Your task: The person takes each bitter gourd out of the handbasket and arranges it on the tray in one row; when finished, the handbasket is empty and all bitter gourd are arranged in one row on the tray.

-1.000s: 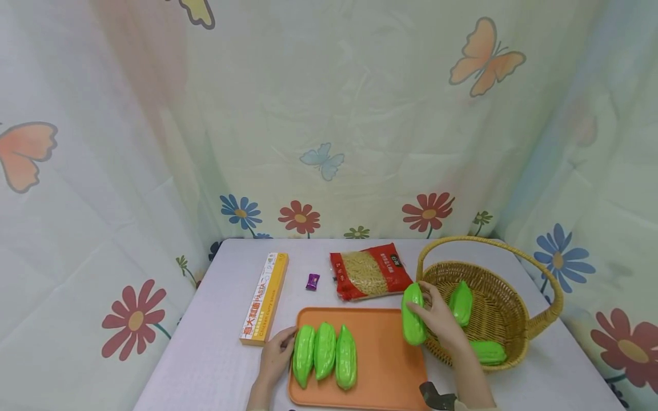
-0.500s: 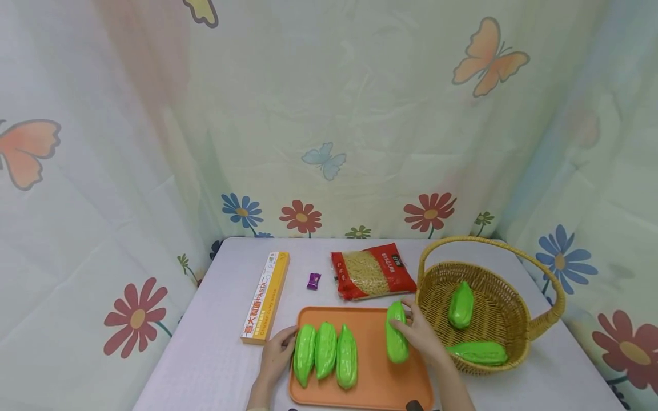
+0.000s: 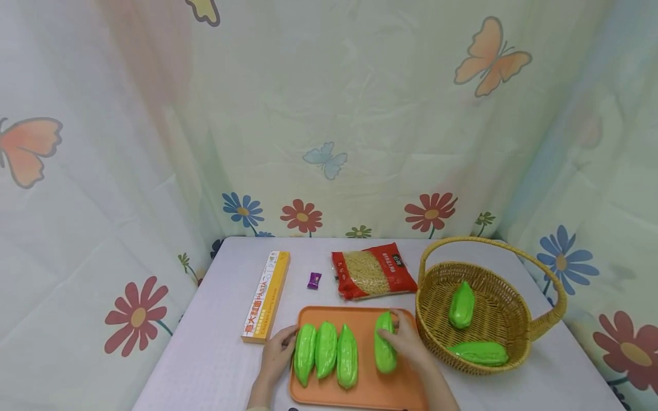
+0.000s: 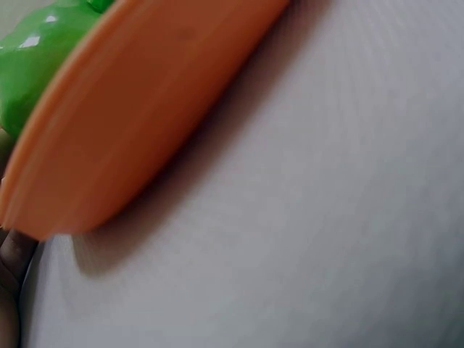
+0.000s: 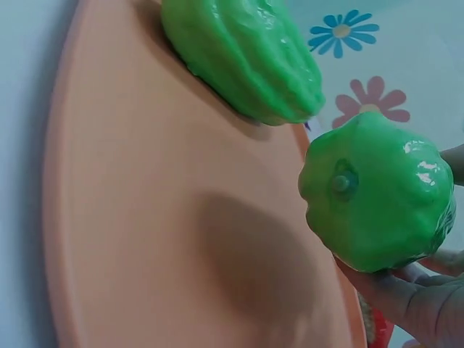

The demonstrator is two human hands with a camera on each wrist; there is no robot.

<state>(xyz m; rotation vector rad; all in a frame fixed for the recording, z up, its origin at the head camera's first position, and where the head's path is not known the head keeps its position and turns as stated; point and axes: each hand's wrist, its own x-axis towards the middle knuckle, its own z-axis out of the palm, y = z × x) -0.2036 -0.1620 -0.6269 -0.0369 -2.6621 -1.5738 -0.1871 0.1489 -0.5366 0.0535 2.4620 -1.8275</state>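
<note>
In the head view, my right hand [image 3: 408, 339] grips a shiny, ribbed green bitter melon [image 3: 385, 342] over the right half of an orange tray [image 3: 366, 394]. The right wrist view shows the stem end of this bitter melon [image 5: 377, 196] pinched between thumb and fingers, its shadow on the tray below. Three more bitter melons [image 3: 326, 351] lie side by side on the tray's left half. My left hand [image 3: 276, 354] holds the tray's left rim, next to the leftmost one. In the left wrist view, the tray wall [image 4: 130, 109] fills the upper left, and most of that hand is outside the picture.
A wicker basket [image 3: 523, 319] with a tall handle stands right of the tray, holding two bitter melons [image 3: 461, 305]. Behind the tray lie a red pasta bag [image 3: 372, 271] and a small purple wrapped sweet [image 3: 314, 280]. A yellow pasta box [image 3: 266, 297] lies at the left.
My right hand has carried the bitter melon left from the basket's near-left rim, to over the tray's right half, and lower. My left hand stays at the tray's rim.
</note>
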